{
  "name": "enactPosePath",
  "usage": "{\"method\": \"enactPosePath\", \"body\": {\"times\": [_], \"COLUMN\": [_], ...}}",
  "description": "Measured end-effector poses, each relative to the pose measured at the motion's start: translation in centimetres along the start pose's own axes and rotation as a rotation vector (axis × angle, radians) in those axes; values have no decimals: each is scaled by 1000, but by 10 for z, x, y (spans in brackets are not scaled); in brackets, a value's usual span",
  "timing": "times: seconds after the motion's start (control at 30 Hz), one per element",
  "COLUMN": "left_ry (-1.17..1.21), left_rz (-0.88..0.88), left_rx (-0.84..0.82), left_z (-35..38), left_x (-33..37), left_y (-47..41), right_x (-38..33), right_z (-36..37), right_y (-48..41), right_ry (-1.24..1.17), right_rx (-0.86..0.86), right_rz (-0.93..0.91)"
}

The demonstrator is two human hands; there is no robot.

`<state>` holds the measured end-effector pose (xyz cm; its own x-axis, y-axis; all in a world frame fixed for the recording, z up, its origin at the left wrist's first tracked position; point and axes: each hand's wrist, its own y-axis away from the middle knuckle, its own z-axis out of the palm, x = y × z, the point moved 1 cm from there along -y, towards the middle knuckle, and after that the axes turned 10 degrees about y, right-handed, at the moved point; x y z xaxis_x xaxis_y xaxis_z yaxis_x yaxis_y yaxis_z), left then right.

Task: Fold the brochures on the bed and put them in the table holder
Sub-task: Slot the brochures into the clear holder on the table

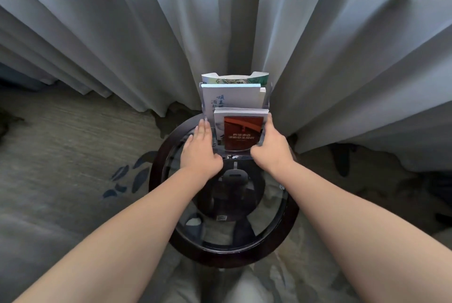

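The holder [234, 154] stands between the two hands, at the far edge of the table [156, 180]. The left hand [200, 148] lies flat against its left side, fingers straight and together. The right hand [270, 146] clasps its right side, fingers up along the wall and thumb hooked round the front. Brochures [243, 131] fill it: a red-covered stack sits in the front pocket between the hands, whiter ones stand in the pockets beyond the fingertips. Curtains [122, 33] hang past both hands
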<state>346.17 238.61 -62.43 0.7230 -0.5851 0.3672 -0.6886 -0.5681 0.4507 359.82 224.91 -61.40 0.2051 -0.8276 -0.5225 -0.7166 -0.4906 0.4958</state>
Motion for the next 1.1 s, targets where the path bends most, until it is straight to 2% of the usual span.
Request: {"method": "enactPosePath", "body": {"times": [0.3,0.6,0.67,0.73,0.83,0.97,1.1], "left_ry": [-133,-196,-293,-337,-240,-199,-269], "left_rz": [130,199,225,269,365,473,446], "left_rx": [-59,-83,-77,-13,81,103,68], "left_z": [-14,-15,-16,-19,-22,-22,-28], "left_x": [0,-7,-8,-6,0,11,21], "left_y": [-12,-16,-15,-12,-6,0,5], "right_x": [7,2,-2,-7,-17,-24,-29], "right_z": [14,22,26,28,25,22,11], "right_y": [29,31,37,41,43,40,42], "right_ry": [-88,27,89,210,390,548,573], "right_rx": [32,65,136,284,419,319,216], "right_rz": [82,101,36,-30,-119,-149,-118]}}
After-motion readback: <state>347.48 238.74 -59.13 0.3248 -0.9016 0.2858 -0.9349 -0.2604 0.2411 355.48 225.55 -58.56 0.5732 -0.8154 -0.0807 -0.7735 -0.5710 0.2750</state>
